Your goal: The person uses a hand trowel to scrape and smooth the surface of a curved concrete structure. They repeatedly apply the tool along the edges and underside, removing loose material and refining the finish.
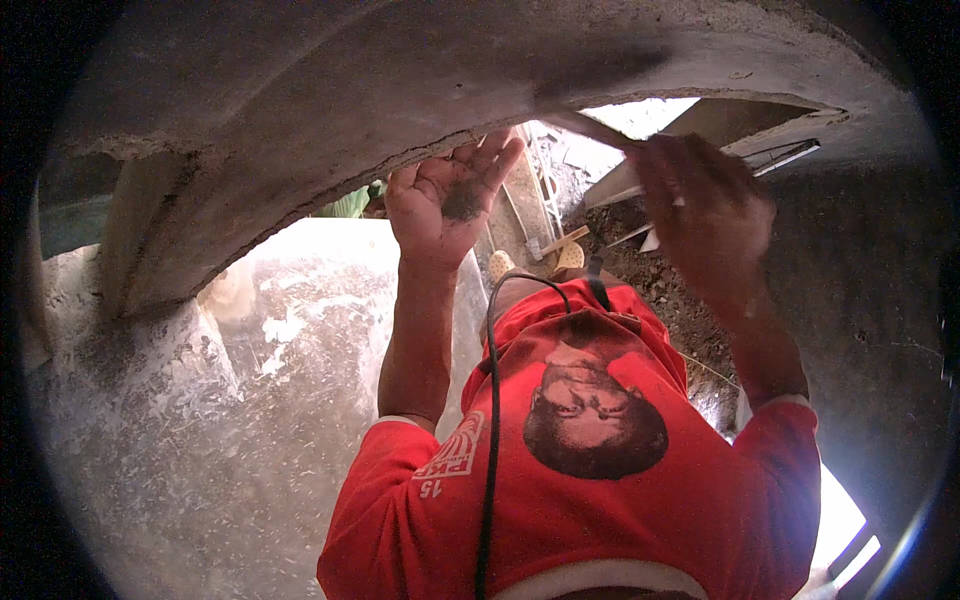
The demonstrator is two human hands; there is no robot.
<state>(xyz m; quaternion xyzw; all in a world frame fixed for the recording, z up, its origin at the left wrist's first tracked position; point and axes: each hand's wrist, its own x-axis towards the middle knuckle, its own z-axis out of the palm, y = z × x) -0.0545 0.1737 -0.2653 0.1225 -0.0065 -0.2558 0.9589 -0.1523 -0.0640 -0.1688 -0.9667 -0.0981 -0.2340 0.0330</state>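
Gripping flat tool (592,127) at concrete overhang (380,95): right hand (708,218), blurred. Left hand (432,207) uncurled, dark paste (463,203) on palm (tilting could spill it). Hard scraping might crumble rough edge.

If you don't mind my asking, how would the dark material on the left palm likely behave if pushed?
The dark material on the left hand would probably smear or crumble rather than roll, since its outline looks ragged. It is likely light, as it covers only part of the palm.
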